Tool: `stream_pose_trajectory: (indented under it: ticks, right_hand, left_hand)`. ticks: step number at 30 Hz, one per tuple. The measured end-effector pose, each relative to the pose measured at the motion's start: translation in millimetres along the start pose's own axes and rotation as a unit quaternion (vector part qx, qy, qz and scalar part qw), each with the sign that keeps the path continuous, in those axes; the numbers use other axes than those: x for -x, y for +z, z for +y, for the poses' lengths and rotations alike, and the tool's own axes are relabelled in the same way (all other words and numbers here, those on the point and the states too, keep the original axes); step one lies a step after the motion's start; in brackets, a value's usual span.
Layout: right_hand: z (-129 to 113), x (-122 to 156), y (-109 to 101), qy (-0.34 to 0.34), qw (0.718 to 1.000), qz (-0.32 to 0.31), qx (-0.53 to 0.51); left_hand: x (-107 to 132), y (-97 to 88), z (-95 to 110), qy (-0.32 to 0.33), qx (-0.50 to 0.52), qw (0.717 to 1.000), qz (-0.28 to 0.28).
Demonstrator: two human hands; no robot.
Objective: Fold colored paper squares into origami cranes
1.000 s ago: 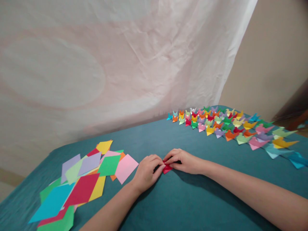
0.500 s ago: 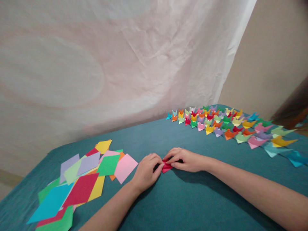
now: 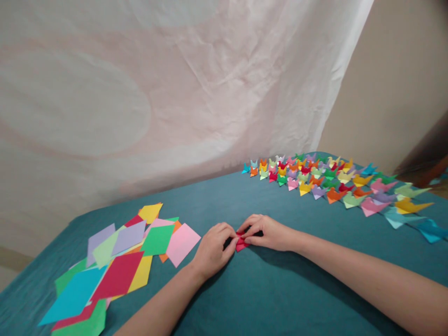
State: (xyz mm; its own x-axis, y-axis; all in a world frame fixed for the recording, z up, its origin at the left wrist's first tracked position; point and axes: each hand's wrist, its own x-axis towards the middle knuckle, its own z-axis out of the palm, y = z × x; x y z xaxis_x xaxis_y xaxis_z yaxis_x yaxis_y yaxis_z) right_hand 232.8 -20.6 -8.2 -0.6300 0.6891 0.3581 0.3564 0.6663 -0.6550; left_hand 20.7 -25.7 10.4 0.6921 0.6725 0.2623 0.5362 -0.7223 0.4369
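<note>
A small folded piece of red paper (image 3: 241, 244) lies on the teal cloth between my two hands, partly hidden by my fingers. My left hand (image 3: 217, 247) grips its left side, with thumb and fingertips pinched at the edge. From the right, my right hand (image 3: 263, 232) holds the paper's upper right side between bent fingers and thumb. Both hands rest low over the table, their fingertips almost meeting on the paper. The exact fold under the fingers cannot be made out.
Loose coloured paper squares (image 3: 124, 275) overlap in a spread pile at the left. Rows of small folded paper birds (image 3: 335, 195) stand at the back right. A teal cloth (image 3: 280, 298) covers the table, and a pale curtain (image 3: 175, 93) hangs behind it.
My right hand's fingers have shifted very slightly left on the red paper. My left hand stays in place, and everything else looks the same.
</note>
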Motion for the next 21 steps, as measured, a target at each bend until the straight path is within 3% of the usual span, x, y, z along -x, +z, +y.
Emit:
stream_pose_trajectory:
  ticks: [7, 12, 17, 21]
  right_hand:
    - [-4, -1, 1, 0.016, 1.000, 0.019, -0.011]
    - [-4, -1, 2, 0.012, 1.000, 0.024, -0.015]
    - [-3, -2, 3, 0.007, 0.999, 0.029, -0.015]
    - [-2, -1, 4, 0.003, 0.999, 0.031, -0.018]
  left_hand:
    - [1, -1.6, 3, 0.008, -0.044, 0.999, 0.010]
    - [13, -3.7, 24, 0.059, -0.157, 0.986, 0.007]
    - [26, 1.5, 48, 0.008, -0.257, 0.966, -0.034]
    - [30, 5.4, 51, -0.017, -0.276, 0.958, -0.075]
